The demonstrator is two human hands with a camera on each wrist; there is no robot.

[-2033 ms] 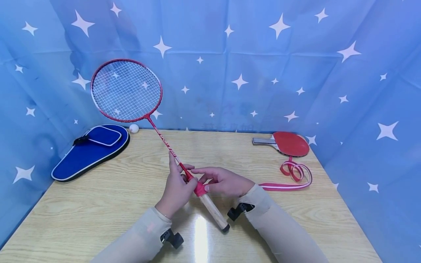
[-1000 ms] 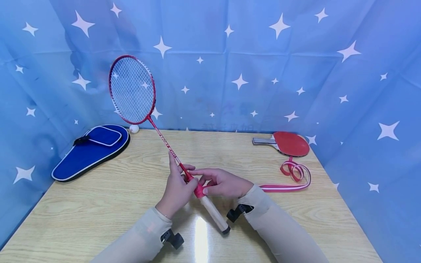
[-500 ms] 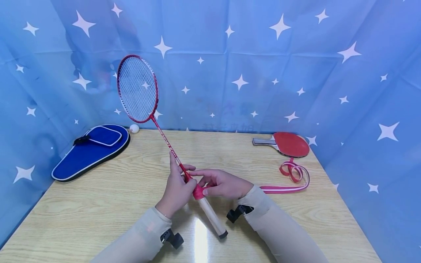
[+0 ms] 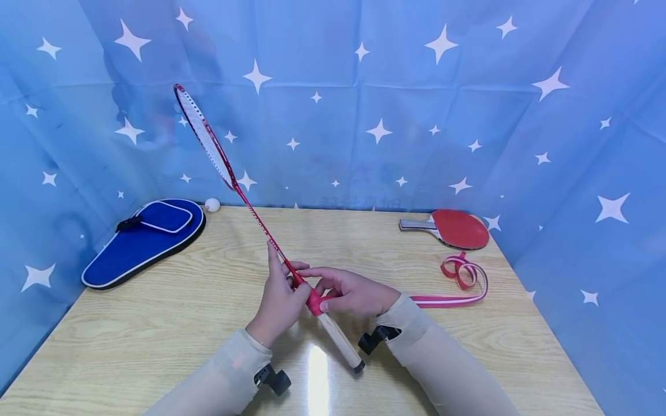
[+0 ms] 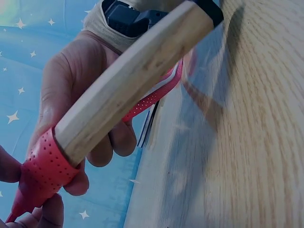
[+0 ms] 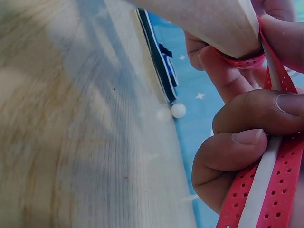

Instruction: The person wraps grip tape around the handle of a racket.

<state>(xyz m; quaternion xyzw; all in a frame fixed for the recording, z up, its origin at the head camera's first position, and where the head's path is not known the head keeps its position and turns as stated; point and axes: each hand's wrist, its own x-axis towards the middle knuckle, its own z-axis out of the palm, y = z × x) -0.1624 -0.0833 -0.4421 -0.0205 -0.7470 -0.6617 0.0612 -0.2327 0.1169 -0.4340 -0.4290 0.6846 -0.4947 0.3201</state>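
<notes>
A red and white badminton racket slants up to the left, its head seen almost edge-on. My left hand grips it at the lower shaft, just above the handle. Perforated pink-red grip tape is wound round the top of the bare wooden handle, which ends in a black cap. With thumb and fingers, my right hand pinches the tape at the handle. In the right wrist view the loose tape, with a white strip along its middle, runs between the fingers; its tail curls on the table.
A red table tennis bat lies at the back right, above the curled tape. At the back left are a blue bat case and a white ball. A starry blue curtain stands behind the wooden table.
The racket has turned about its long axis, so its head went from face-on to nearly edge-on. The tape's loose tail has slid slightly left. Both hands stay nearly in place.
</notes>
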